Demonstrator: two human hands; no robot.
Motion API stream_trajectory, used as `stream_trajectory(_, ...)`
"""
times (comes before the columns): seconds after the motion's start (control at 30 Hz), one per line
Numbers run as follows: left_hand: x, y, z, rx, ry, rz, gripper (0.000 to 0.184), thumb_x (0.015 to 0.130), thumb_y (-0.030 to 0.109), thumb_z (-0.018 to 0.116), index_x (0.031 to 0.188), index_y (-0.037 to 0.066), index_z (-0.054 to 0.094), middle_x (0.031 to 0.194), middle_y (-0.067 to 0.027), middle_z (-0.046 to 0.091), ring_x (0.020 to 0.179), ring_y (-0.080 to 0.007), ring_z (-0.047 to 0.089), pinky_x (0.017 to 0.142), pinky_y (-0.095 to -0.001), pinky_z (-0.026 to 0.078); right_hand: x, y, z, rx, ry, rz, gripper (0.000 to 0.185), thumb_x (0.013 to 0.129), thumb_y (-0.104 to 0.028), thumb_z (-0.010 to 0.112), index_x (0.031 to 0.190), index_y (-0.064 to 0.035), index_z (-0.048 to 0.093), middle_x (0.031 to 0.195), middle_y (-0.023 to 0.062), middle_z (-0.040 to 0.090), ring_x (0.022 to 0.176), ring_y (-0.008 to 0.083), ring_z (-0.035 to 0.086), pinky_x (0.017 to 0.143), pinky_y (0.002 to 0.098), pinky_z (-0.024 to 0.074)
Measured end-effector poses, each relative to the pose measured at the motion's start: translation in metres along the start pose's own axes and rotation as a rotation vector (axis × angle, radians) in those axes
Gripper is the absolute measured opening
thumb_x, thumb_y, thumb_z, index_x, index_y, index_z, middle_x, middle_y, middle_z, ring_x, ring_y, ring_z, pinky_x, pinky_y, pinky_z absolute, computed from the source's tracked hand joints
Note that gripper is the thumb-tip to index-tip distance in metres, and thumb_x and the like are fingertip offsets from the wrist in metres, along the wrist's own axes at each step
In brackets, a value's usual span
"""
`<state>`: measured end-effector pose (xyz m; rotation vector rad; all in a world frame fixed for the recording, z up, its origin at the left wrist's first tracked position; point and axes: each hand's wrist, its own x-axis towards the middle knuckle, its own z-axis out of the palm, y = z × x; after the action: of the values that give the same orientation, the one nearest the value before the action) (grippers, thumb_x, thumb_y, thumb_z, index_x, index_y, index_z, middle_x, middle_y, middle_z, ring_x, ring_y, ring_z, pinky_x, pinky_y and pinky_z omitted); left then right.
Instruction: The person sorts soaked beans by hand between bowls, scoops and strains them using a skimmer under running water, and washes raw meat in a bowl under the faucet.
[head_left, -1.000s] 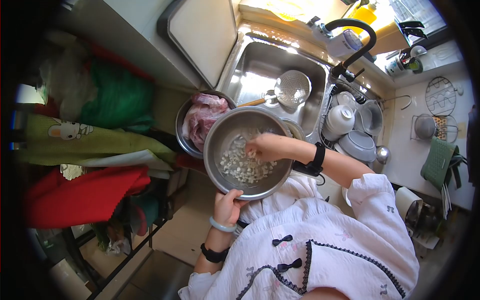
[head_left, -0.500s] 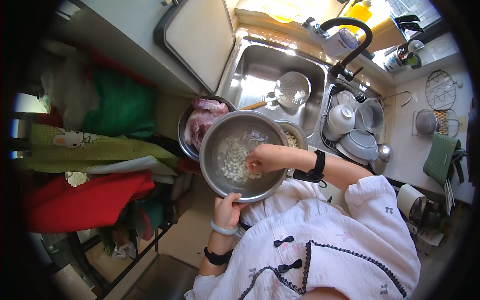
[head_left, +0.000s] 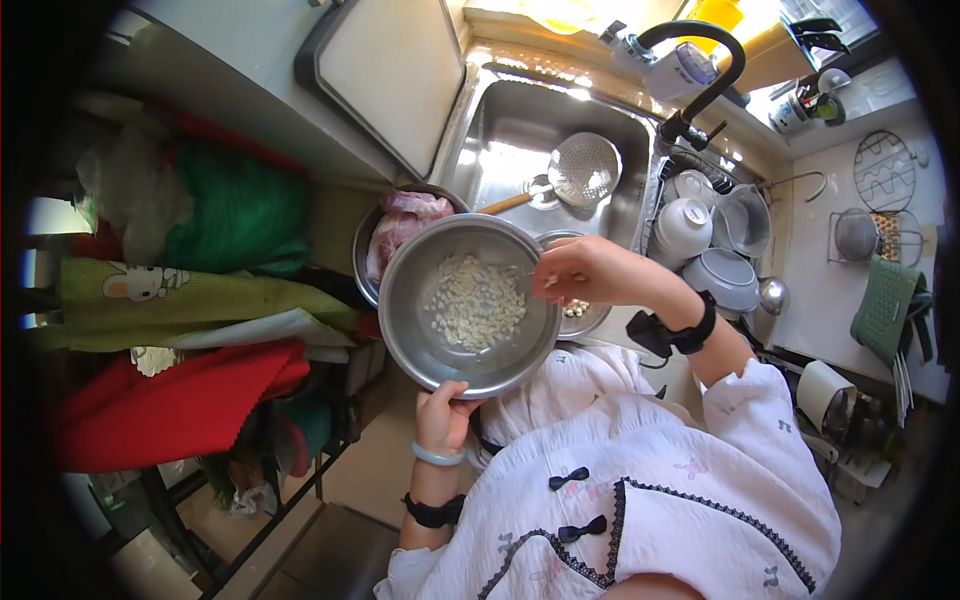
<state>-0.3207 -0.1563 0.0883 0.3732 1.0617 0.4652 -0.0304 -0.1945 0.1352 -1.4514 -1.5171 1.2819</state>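
Note:
My left hand point(head_left: 441, 418) grips the near rim of a large steel bowl point(head_left: 405, 330), thumb over the edge. In the bowl, many small pale kernels point(head_left: 478, 303) lie in what looks like shallow water. Just past the bowl's right rim is my right hand point(head_left: 585, 270), its fingers curled, with a few pale bits showing at them. Beneath that hand sits a smaller steel bowl point(head_left: 592, 322), mostly covered, with more pale pieces inside. Raw pink meat point(head_left: 400, 232) fills another steel bowl point(head_left: 362, 262), partly behind the large one.
A skimmer point(head_left: 585, 170) with a wooden handle lies in the steel sink point(head_left: 510, 120). A black faucet point(head_left: 738, 70) arches at the back. White bowls point(head_left: 685, 228) stand in a dish rack to the right. A cutting board point(head_left: 390, 80) leans at the left.
My right hand has come up out of the large bowl and moved right, over the smaller bowl. The large bowl has shifted slightly left, still in my left hand.

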Motion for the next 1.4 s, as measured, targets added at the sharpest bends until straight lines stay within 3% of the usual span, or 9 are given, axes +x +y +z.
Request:
stream_trajectory(0.23, 0.000, 0.002, -0.009, -0.017, 0.007, 0.013, 0.044, 0.072, -0.006, 0.047, 0.116, -0.003, 0.043, 0.104, -0.0167, 0.055, 0.090, -0.0309, 0.060, 0.076, -0.0445, 0.054, -0.028, 0.068, 0.008, -0.233, -0.204, 0.160, 0.016, 0.074, -0.003, 0.062, 0.090, -0.0042, 0.062, 0.087, 0.0074, 0.060, 0.080, 0.0235, 0.060, 0.071, 0.0306, 0.0493)
stream_trajectory(0.3, -0.003, 0.006, -0.005, -0.024, 0.012, 0.026, 0.043, 0.072, -0.006, 0.047, 0.115, -0.004, 0.043, 0.103, -0.0168, 0.055, 0.090, -0.0308, 0.060, 0.075, -0.0439, 0.054, -0.034, 0.086, 0.026, -0.430, -0.053, -0.119, 0.022, 0.072, -0.003, 0.063, 0.093, -0.0053, 0.061, 0.093, 0.0088, 0.060, 0.083, 0.0280, 0.059, 0.074, 0.0348, 0.0487)
stream_trajectory(0.43, -0.004, 0.007, -0.008, -0.034, 0.027, 0.038, 0.041, 0.072, -0.007, 0.047, 0.113, -0.004, 0.044, 0.102, -0.0169, 0.056, 0.089, -0.0303, 0.060, 0.074, -0.0426, 0.055, -0.022, 0.065, 0.012, -0.505, 0.066, 0.135, 0.023, 0.071, 0.001, 0.062, 0.093, -0.0057, 0.060, 0.091, 0.0121, 0.059, 0.082, 0.0295, 0.059, 0.072, 0.0371, 0.0488)
stream_trajectory(0.57, -0.004, 0.005, -0.006, -0.020, 0.004, 0.045, 0.042, 0.072, -0.007, 0.046, 0.113, -0.004, 0.044, 0.102, -0.0167, 0.056, 0.088, -0.0300, 0.061, 0.071, -0.0418, 0.055, 0.008, 0.015, 0.008, -0.323, 0.237, -0.011, 0.018, 0.075, -0.003, 0.061, 0.092, -0.0062, 0.059, 0.089, 0.0118, 0.057, 0.078, 0.0303, 0.059, 0.070, 0.0372, 0.0490)
stream_trajectory(0.7, -0.003, 0.001, -0.004, -0.001, -0.016, 0.036, 0.041, 0.072, -0.007, 0.046, 0.113, -0.003, 0.044, 0.100, -0.0162, 0.056, 0.087, -0.0293, 0.061, 0.069, -0.0404, 0.056, 0.046, 0.013, 0.044, -0.476, 0.129, -0.087, 0.044, 0.076, -0.015, 0.064, 0.115, -0.0069, 0.046, 0.106, 0.0153, 0.048, 0.092, 0.0313, 0.055, 0.080, 0.0402, 0.0448)
stream_trajectory(0.97, -0.002, -0.007, 0.008, -0.007, -0.027, 0.035, 0.041, 0.073, -0.009, 0.044, 0.113, -0.003, 0.044, 0.100, -0.0159, 0.056, 0.085, -0.0286, 0.062, 0.069, -0.0403, 0.057, 0.066, 0.043, 0.082, -0.698, 0.021, 0.038, 0.063, 0.066, -0.023, 0.071, 0.119, -0.0050, 0.042, 0.105, 0.0156, 0.047, 0.091, 0.0348, 0.054, 0.079, 0.0428, 0.0446)
stream_trajectory(1.07, -0.001, -0.008, 0.009, -0.003, -0.037, 0.025, 0.042, 0.073, -0.010, 0.044, 0.114, -0.003, 0.042, 0.100, -0.0159, 0.055, 0.085, -0.0287, 0.061, 0.069, -0.0405, 0.057, 0.057, 0.056, 0.095, -0.705, -0.098, -0.186, 0.058, 0.065, -0.020, 0.070, 0.117, -0.0081, 0.046, 0.105, 0.0141, 0.047, 0.091, 0.0348, 0.054, 0.079, 0.0444, 0.0445)
stream_trajectory(1.17, 0.002, -0.010, 0.009, 0.009, -0.042, 0.000, 0.044, 0.072, -0.012, 0.045, 0.114, 0.000, 0.042, 0.102, -0.0126, 0.053, 0.086, -0.0250, 0.060, 0.066, -0.0379, 0.058, 0.047, 0.037, 0.102, -0.564, -0.236, 0.011, 0.051, 0.068, -0.011, 0.064, 0.117, -0.0147, 0.049, 0.107, 0.0187, 0.045, 0.092, 0.0370, 0.055, 0.079, 0.0409, 0.0457)
stream_trajectory(1.4, 0.007, -0.016, 0.006, -0.001, -0.054, -0.037, 0.054, 0.071, -0.011, 0.045, 0.121, 0.007, 0.036, 0.105, -0.0120, 0.051, 0.084, -0.0245, 0.060, 0.064, -0.0376, 0.058, 0.049, 0.048, 0.122, -0.287, -0.287, -0.032, 0.013, 0.067, -0.003, 0.057, 0.079, -0.0073, 0.058, 0.085, 0.0113, 0.053, 0.081, 0.0286, 0.058, 0.070, 0.0372, 0.0462)
